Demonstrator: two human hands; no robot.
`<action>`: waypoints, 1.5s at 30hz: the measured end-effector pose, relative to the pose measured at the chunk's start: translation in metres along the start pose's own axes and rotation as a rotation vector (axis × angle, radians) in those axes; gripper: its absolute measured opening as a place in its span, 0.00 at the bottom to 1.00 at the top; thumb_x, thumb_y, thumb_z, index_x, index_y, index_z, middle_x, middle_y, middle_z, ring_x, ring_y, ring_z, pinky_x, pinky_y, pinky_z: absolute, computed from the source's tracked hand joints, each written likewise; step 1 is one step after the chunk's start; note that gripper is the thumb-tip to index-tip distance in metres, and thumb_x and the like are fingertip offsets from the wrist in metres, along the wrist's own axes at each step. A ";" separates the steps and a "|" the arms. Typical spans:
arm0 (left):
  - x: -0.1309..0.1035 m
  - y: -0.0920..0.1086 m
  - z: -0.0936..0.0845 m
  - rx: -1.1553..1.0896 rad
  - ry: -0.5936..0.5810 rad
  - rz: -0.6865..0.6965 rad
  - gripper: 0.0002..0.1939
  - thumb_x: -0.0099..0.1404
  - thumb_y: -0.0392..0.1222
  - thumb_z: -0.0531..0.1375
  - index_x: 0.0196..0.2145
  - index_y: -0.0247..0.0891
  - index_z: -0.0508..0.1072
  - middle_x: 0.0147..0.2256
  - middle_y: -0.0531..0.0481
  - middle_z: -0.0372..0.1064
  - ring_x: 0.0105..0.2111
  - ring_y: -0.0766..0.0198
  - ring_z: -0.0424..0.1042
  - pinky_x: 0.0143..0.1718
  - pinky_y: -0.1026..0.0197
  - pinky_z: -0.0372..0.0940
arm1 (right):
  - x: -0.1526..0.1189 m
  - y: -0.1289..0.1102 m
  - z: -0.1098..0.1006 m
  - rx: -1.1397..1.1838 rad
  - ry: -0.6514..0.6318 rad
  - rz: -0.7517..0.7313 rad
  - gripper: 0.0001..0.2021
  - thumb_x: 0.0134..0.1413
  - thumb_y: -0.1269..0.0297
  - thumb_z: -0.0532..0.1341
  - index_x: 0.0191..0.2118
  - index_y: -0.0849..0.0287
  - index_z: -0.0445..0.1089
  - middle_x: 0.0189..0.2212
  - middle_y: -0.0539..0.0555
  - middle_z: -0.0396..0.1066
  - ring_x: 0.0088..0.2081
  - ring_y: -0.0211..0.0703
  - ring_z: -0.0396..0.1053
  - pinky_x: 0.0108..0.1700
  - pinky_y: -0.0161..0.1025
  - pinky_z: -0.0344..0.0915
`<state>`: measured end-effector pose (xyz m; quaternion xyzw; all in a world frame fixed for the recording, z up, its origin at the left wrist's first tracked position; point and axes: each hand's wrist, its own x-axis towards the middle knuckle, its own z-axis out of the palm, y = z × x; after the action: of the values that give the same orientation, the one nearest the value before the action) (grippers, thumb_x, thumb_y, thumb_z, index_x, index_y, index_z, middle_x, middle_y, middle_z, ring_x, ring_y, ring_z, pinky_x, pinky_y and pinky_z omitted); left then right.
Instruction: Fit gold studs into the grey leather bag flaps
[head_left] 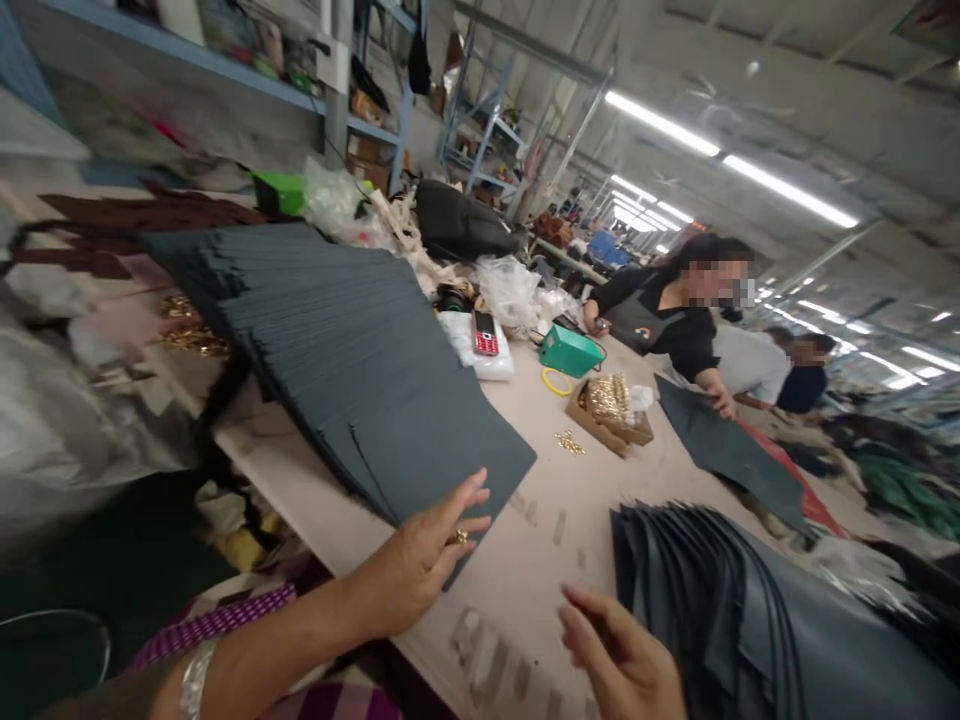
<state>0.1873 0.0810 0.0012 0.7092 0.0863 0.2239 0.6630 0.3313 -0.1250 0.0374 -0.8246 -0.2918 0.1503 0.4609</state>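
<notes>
The fanned stack (367,345) of dark grey sheets lies slantwise on the pale table (559,510), its nearest corner pointing toward the person's hands. The left hand (424,560) is over that corner, fingers spread and clenched on nothing (a gold ring (460,537) shows on one finger); whether the palm presses on the sheets cannot be told. The right hand (630,665) is released, its fingers loosely bent and slightly blurred, to the right of the fanned stack and apart from it.

Farther right of the fanned stack lies a second pile (697,590) of dark sheets, draped in folds. Just beside the stack's far right edge, a red phone (485,333) rests on a white packet (499,366). Right of the stack, beyond its near corner, are a green box (571,350), a yellow ring-shaped item (556,382), loose gold pieces (570,443) and a cardboard box (611,432) holding gold-coloured items. Farther off, another person (649,320) touches a dark sheet (697,430).
</notes>
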 end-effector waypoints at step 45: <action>-0.031 0.000 -0.041 0.976 -0.107 0.201 0.42 0.63 0.25 0.47 0.66 0.44 0.27 0.65 0.39 0.41 0.32 0.62 0.76 0.31 0.62 0.73 | 0.035 -0.053 0.136 -0.132 -0.408 -0.173 0.14 0.52 0.53 0.60 0.28 0.59 0.73 0.22 0.52 0.73 0.25 0.43 0.69 0.25 0.32 0.61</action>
<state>0.1418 0.1053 -0.0042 0.9520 0.0781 0.1833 0.2326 0.2697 0.0097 0.0110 -0.7774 -0.4576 0.2545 0.3485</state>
